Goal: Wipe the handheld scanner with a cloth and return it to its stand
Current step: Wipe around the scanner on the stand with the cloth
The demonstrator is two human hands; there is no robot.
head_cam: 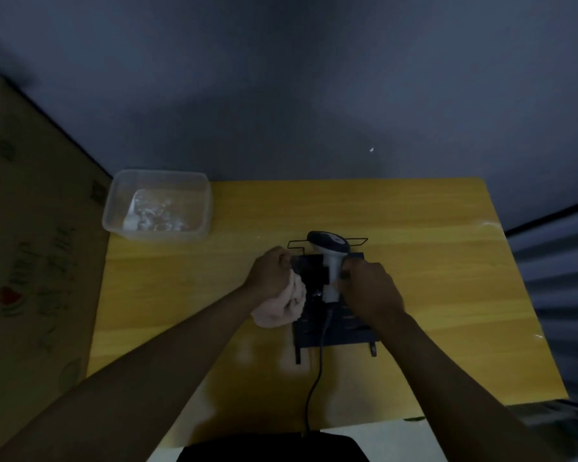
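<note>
Scanner (331, 258) is seated on black stand (334, 315) at table (431, 295) centre, head toward 12 o'clock, cable (316, 378) trailing to 6. Its handle is grasped by right hand (372, 288) from 3 o'clock. Pale cloth (279, 305) is bunched in clenched left hand (272, 273), at 9 o'clock of stand. Clear tub (157, 205) is seen at 10 o'clock.

Right hand (372, 288) hides scanner (331, 258) grip; stand (334, 328) partly covered; tub (157, 205) contents blurred, possibly plastic wrap.
</note>
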